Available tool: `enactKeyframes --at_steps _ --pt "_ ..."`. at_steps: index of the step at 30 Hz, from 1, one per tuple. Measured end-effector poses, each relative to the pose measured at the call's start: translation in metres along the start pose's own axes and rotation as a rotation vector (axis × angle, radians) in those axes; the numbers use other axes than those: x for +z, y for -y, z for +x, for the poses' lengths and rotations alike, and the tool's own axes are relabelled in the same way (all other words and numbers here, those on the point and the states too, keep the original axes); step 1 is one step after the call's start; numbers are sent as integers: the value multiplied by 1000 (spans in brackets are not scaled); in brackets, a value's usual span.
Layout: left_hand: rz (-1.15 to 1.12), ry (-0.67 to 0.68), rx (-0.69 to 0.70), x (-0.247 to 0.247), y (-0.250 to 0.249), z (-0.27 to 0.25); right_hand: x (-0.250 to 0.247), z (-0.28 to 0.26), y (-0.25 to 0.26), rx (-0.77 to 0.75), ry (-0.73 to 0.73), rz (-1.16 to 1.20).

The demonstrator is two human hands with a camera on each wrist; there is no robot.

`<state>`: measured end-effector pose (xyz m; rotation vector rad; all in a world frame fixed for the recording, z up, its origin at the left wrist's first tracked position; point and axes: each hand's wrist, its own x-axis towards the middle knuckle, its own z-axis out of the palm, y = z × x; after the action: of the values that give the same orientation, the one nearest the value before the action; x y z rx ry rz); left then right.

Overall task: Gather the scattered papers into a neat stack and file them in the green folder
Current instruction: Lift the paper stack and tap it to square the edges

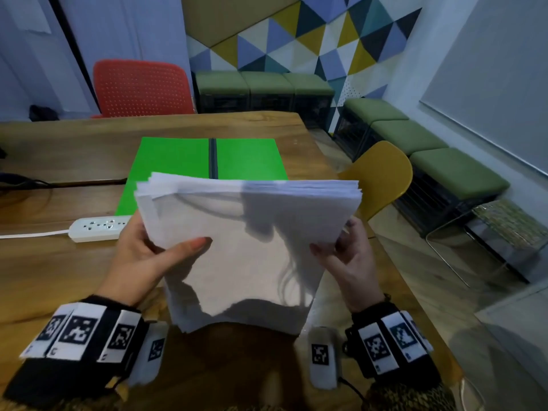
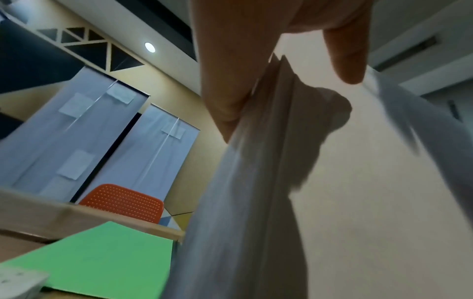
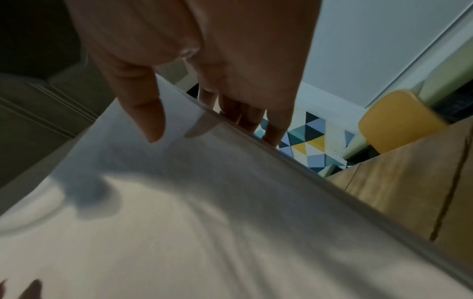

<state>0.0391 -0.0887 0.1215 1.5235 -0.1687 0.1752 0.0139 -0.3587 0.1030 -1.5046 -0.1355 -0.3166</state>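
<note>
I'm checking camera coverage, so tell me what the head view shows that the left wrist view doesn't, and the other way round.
Only the head view shows the right hand gripping the paper stack's right edge, the open green folder's dark spine, the yellow chair and the green benches. Only the left wrist view shows a round ceiling light and the stack's uneven left edge up close. Both show the left hand holding the stack with the thumb on its near face, the folder, the red chair, the power strip and the wooden table.
</note>
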Motion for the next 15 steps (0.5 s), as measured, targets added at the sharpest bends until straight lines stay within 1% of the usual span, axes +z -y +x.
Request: enactKeyframes --at_steps 2,5,7,8,9,11,12,13,15 --pt "33 19 -18 6 2 -2 5 0 -3 -5 4 -29" --pt "75 -43 64 22 -3 -7 17 1 5 -98 -72 -76" --pt "28 -95 103 22 -4 -6 19 1 10 -144 -68 -89" --pt "-15 -89 108 19 -4 -6 17 1 10 -142 -68 -82" --pt "-58 -49 103 14 -3 -5 15 -1 10 -122 -76 -60" --pt "-31 55 71 10 -5 -7 14 -3 4 -63 -74 -38" --pt "-13 78 61 11 -6 -9 15 -5 1 -39 -76 -34" --pt "-13 78 57 11 -3 -9 16 -6 -1 -19 -87 -27" --pt "-48 30 64 13 4 -9 19 -8 -3 1 -109 4"
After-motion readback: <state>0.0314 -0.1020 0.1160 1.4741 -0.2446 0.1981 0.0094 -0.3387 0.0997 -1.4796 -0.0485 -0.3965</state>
